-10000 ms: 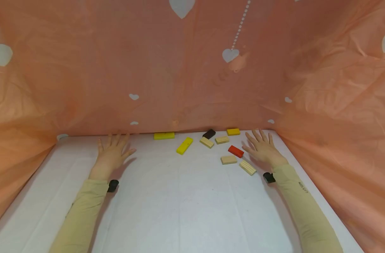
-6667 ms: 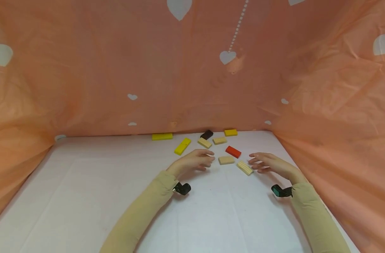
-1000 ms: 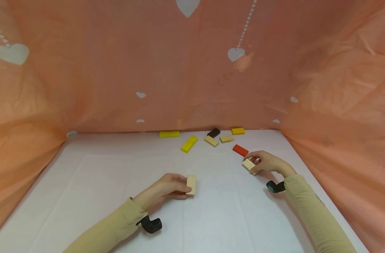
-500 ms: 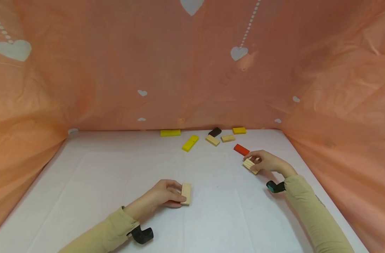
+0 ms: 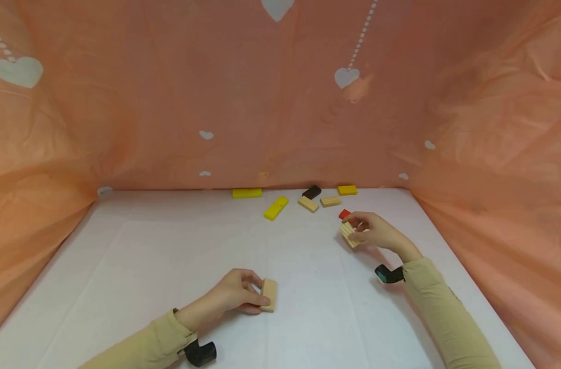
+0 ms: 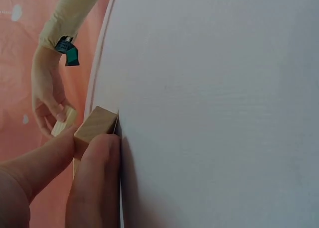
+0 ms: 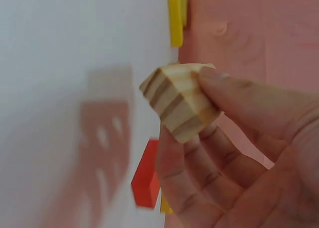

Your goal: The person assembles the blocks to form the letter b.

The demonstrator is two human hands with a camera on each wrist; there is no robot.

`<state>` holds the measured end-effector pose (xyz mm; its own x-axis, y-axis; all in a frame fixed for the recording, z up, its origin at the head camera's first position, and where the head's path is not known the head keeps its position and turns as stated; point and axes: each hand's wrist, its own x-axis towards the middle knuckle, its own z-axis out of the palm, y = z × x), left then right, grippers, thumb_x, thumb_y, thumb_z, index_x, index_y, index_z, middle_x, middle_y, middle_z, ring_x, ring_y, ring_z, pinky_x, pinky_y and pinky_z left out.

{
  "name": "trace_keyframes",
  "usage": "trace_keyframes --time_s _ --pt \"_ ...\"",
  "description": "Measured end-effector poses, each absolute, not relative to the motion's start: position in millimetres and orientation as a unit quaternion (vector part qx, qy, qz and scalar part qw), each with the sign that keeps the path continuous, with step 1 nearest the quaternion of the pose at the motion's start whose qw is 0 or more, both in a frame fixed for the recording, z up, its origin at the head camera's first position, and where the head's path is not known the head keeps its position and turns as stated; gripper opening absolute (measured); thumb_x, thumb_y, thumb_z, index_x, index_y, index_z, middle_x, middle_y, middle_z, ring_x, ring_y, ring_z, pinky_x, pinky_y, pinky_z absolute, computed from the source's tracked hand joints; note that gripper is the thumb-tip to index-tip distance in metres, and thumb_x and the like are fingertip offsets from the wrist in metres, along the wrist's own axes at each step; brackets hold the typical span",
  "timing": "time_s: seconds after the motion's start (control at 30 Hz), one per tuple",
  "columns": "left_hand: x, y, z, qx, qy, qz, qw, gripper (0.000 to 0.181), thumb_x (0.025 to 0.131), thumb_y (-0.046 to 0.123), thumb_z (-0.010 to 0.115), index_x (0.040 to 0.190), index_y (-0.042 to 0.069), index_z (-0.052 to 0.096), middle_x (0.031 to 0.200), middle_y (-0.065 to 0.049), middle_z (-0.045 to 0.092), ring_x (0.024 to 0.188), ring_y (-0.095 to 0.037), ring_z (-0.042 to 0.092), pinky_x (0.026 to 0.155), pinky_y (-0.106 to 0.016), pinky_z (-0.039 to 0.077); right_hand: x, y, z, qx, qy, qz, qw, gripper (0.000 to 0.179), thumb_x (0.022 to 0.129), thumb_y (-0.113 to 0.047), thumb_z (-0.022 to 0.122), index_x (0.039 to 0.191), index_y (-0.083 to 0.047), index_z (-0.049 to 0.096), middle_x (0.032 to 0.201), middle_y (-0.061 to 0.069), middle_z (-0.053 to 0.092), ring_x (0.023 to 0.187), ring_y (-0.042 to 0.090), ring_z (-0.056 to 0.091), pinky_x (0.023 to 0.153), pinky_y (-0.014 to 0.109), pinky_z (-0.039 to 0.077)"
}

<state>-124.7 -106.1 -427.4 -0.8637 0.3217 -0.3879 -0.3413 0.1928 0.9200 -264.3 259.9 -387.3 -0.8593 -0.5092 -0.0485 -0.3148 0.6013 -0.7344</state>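
One striped block (image 5: pixel 348 233) has just left the desk (image 5: pixel 183 243), pinched by my right hand (image 5: pixel 377 230) toward far right, beside the red block (image 5: pixel 344 214); my left hand (image 5: pixel 236 293) grips the plain block (image 5: pixel 270 293) at near centre, so both pieces seem under control.

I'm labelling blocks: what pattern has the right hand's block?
The block is pale wood with brown stripes, clearest in the right wrist view.

No legible text, no readable labels, brands, numbers or signs
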Motion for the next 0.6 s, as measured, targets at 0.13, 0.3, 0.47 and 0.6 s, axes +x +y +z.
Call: trace_keyframes --time_s 0.13,0.3,0.47,0.6 --pt "-123 -107 -425 0.000 0.736 0.627 0.257 0.034 0.076 -0.002 0.078 0.101 -0.007 0.056 0.074 -0.015 0.063 0.059 -0.017 0.065 0.058 -0.029 0.059 -261 246 -386 -0.231 0.871 -0.416 0.125 0.040 0.085 -0.012 0.074 0.121 -0.001 0.060 0.113 0.015 0.059 0.097 0.028 0.056 0.084 0.036 0.050" --pt "-123 -109 -422 0.007 0.753 0.605 0.259 0.030 0.077 0.001 0.078 0.096 -0.004 0.055 0.071 -0.014 0.063 0.052 -0.013 0.062 0.052 -0.026 0.058 -261 226 -390 -0.211 0.853 -0.461 0.127 0.041 0.084 -0.011 0.075 0.120 0.000 0.059 0.110 0.016 0.059 0.089 0.026 0.059 0.073 0.030 0.056" --pt "-122 -108 -423 0.014 0.751 0.608 0.258 0.027 0.078 0.001 0.077 0.091 -0.004 0.054 0.068 -0.014 0.063 0.051 -0.014 0.062 0.050 -0.028 0.058 -259 204 -399 -0.185 0.828 -0.513 0.134 0.040 0.082 -0.011 0.076 0.117 -0.002 0.060 0.102 0.015 0.058 0.078 0.021 0.063 0.065 0.031 0.059" --pt "-122 -107 -424 0.018 0.745 0.614 0.260 0.026 0.078 0.001 0.077 0.089 -0.004 0.054 0.066 -0.013 0.063 0.051 -0.015 0.063 0.051 -0.030 0.058 -254 188 -402 -0.165 0.810 -0.543 0.148 0.039 0.082 -0.010 0.076 0.116 -0.001 0.059 0.099 0.015 0.059 0.077 0.021 0.064 0.066 0.036 0.060"
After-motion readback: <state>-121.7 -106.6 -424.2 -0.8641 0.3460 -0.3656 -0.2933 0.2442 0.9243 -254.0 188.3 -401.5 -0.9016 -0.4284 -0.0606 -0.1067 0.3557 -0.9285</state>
